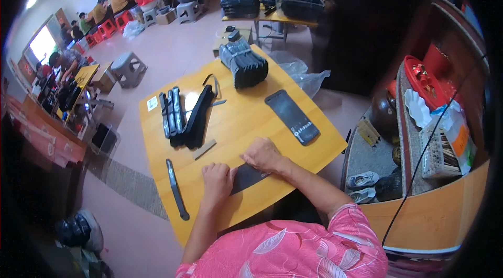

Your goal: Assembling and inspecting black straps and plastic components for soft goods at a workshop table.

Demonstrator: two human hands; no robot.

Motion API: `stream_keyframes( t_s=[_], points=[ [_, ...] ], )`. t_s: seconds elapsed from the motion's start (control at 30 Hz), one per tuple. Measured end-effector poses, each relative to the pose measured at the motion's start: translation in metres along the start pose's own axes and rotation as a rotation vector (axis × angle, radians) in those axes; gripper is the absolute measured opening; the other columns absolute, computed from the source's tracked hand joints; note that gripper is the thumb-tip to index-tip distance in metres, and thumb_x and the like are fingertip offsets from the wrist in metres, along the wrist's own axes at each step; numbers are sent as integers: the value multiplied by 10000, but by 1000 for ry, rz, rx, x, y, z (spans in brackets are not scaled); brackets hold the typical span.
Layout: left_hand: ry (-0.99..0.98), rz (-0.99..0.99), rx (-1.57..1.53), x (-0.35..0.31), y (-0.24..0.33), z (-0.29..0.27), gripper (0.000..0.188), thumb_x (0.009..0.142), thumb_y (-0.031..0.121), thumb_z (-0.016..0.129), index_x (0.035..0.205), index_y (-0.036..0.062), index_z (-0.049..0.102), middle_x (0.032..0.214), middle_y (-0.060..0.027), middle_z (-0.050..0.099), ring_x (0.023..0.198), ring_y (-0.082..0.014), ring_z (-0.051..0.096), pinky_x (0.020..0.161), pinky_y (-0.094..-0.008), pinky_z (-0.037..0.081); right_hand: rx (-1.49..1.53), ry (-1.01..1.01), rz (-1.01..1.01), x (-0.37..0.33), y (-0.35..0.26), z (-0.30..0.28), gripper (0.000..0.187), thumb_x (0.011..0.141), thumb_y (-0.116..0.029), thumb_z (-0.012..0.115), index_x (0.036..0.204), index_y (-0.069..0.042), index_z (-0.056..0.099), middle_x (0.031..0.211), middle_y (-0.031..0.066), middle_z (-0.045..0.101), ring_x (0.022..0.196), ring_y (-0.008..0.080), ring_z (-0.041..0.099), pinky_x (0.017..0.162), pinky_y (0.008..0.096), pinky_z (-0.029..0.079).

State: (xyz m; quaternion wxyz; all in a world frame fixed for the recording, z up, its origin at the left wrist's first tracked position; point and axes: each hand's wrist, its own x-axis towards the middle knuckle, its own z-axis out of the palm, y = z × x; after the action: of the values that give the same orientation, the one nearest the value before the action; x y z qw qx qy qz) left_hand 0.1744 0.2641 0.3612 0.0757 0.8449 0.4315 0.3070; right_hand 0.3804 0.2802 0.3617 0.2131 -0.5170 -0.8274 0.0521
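Now our right hand (262, 154) and left hand (217, 179) curl at a flat black rectangular strip (246, 178). We cannot tell if either pinches.

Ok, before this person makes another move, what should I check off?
1. Dark flat piece lies on the yellow table: ok.
2. Left fingers at the piece's left end: ok.
3. Right fingers at its far edge: ok.
4. Firmness of either hold: cannot tell.
5. Narrow strip apart from the left fingers: ok.
6. Larger dark panel apart from the right fingers: ok.
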Motion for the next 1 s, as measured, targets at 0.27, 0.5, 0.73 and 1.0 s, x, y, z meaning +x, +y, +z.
stream_keyframes(
  t_s=[0.27,0.5,0.73,1.0],
  points=[
    [-234,-207,-111,7,-8,-26,193,841,195,621,775,15,595,778,-190,591,749,-383,563,656,-458,443,364,-24,172,-2,22,-26,299,872,-238,534,669,-37,622,716,163,617,740,356,574,721,464,443],
    [-176,-170,20,-2,-2,-22,233,845,220,621,731,19,595,732,-202,591,712,-387,572,664,-461,439,303,486,132,-25,23,-12,112,843,-131,542,837,-34,597,856,144,598,859,341,540,782,431,430],
    [-358,-552,-227,11,15,-44,308,892,284,573,779,0,614,747,-232,599,733,-370,605,666,-411,471,181,401,69,-28,26,-18,111,831,-107,557,909,-31,583,874,142,571,875,336,523,796,428,426],
    [-476,-540,-455,-12,-5,-59,336,784,195,708,1010,-23,588,822,-139,645,767,-240,633,699,-365,488,264,441,119,-30,27,-14,115,845,-92,557,920,-21,606,869,150,594,877,339,537,795,421,434]
  ],
)
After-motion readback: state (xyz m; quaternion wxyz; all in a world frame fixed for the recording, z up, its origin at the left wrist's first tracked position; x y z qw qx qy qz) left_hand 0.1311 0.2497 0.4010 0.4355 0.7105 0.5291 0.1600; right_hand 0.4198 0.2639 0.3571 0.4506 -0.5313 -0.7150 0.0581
